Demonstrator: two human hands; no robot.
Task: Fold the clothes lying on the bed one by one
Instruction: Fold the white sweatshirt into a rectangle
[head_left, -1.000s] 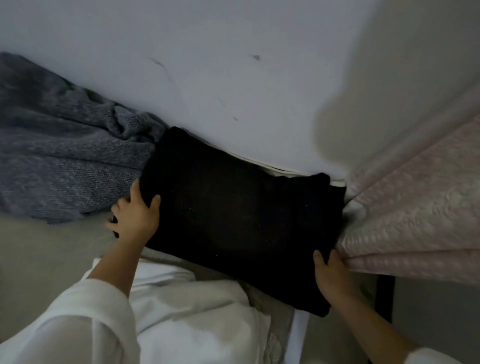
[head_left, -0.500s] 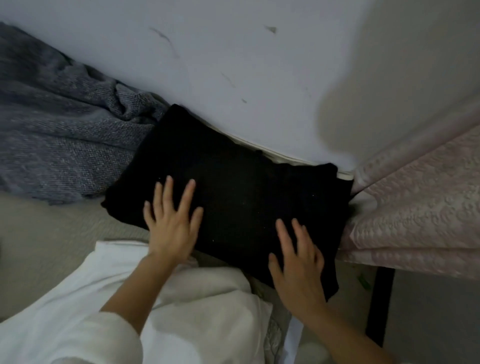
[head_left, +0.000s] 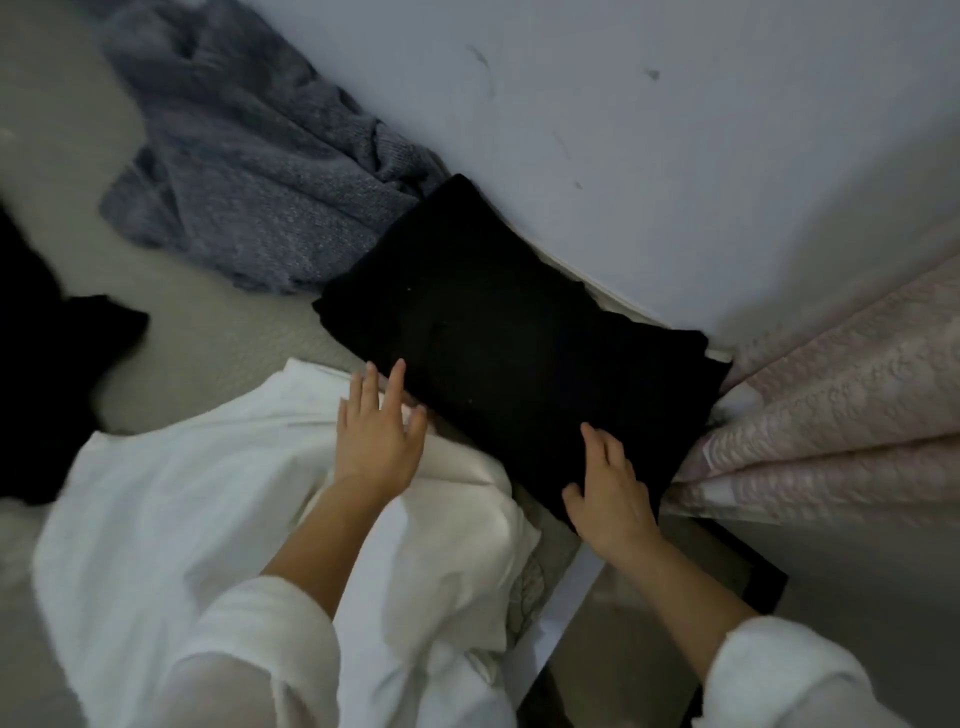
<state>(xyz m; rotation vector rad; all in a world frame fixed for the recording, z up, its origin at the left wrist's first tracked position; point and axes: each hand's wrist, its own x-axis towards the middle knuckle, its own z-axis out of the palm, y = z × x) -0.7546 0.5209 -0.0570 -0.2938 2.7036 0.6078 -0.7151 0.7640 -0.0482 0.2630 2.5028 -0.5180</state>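
We lay both hands flat, fingers released: left hand (head_left: 376, 434) touches the near edge of the folded black garment (head_left: 519, 338), and right hand (head_left: 610, 483) presses its near corner.

Dim, soft — blurred left edge

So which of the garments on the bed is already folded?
The black garment by the wall, a flat neat rectangle under the right hand. The grey knitted sweater beside it lies crumpled; the white cloth is bunched.

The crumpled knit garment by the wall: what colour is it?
The knit garment is flecked blue-grey; the head view shows it.
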